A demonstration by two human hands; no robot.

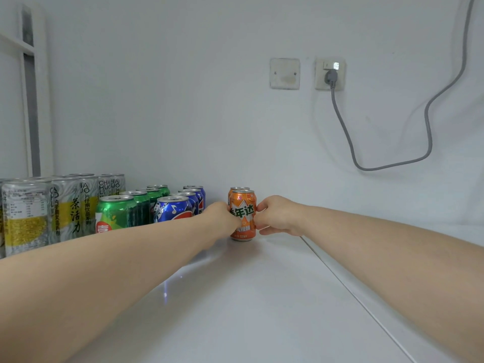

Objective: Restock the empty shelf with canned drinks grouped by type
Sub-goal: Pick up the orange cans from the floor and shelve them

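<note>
White shelf [262,297] holds tall silver cans [65,210] far left, then green cans [117,210], then blue cans [172,208]. Front orange can [243,216] stands upright, apart to their right, a second orange can [237,189] touching behind. Left hand [222,216] and right hand [280,216] clasp the front one, fingers curled against its sides.

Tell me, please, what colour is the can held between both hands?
Orange, with green characters on a white band; the can shows clearly in the head view.

Rear orange can [237,189] mostly hidden
</note>
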